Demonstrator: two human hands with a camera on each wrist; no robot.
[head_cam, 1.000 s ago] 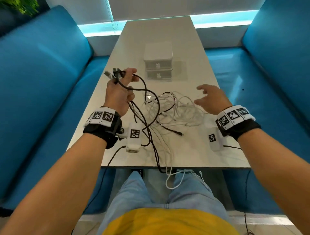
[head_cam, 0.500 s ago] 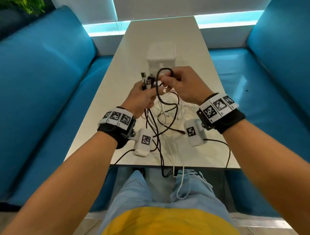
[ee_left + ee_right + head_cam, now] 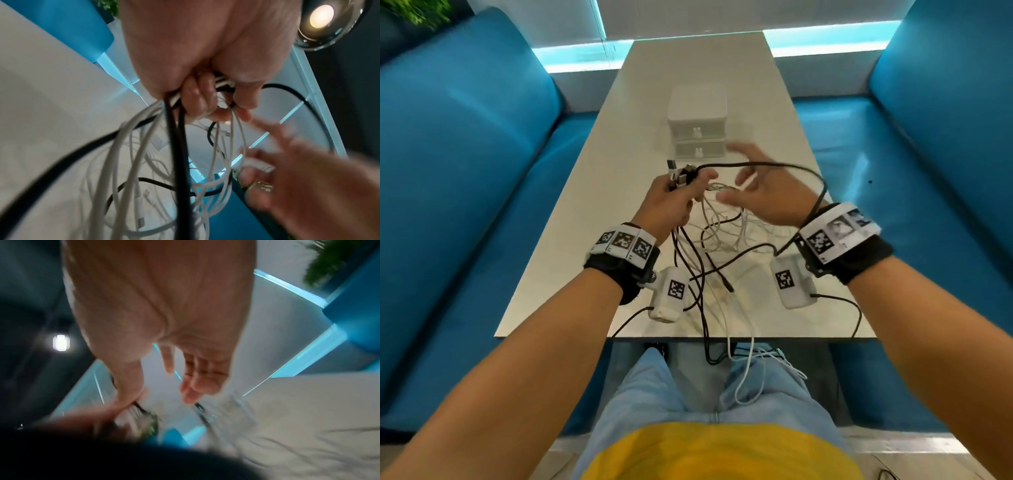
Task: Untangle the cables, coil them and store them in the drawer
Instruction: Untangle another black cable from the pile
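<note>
My left hand [image 3: 674, 202] is raised over the white table [image 3: 619, 205] and grips a bundle of cable ends, black and white, with USB plugs [image 3: 678, 173] sticking up from the fist. The left wrist view shows that hand [image 3: 205, 97] curled round the strands. From it a black cable [image 3: 822, 185] arcs wide to the right and drapes over my right wrist. My right hand [image 3: 756, 188] hovers beside the left, fingers spread and blurred, holding nothing that I can see. White cables [image 3: 722, 236] lie tangled on the table beneath both hands. The white two-drawer box [image 3: 698, 116] stands behind, both drawers closed.
Blue sofas [image 3: 465, 171] [image 3: 928, 154] flank the narrow table on both sides. Black and white cable ends [image 3: 743, 370] hang over the table's front edge onto my lap. Bare tabletop lies left of the tangle and behind the drawer box.
My right hand has let go of the black loop it pinched, opened and drawn to the right. The loop has widened over my right wrist. The left hand keeps its grip.
</note>
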